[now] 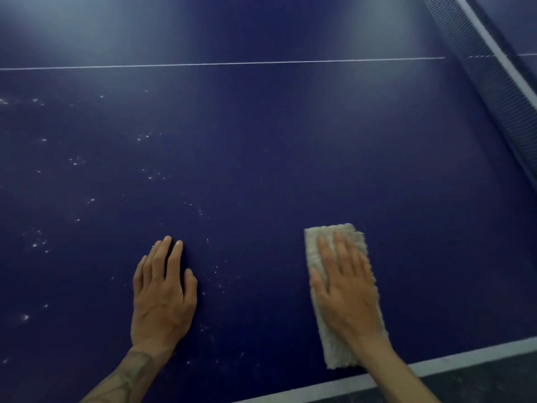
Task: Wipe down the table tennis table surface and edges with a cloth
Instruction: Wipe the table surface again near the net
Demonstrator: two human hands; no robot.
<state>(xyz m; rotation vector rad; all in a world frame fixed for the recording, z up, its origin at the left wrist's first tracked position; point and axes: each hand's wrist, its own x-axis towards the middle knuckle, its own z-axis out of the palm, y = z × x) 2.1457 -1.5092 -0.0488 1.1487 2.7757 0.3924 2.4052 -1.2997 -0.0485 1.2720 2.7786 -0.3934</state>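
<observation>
The right hand point(344, 289) lies flat, fingers spread, pressing a folded beige cloth point(343, 292) onto the blue table point(261, 155) near its white edge — the left hand point(162, 298) rests open, empty, beside white specks point(37, 242).

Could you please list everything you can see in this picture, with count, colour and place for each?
table: one, dark blue, fills nearly the whole view
centre line: one, thin white, runs across the upper part of the table
edge line: one, white, along the near edge at lower right
net: one, dark mesh with a white top band, upper right
specks: many, whitish, scattered over the left and middle of the table
cloth: one, off-white, fluffy, folded, flat on the table at lower right
left hand: one, flat on the bare table, lower middle
right hand: one, pressed flat on the cloth
</observation>
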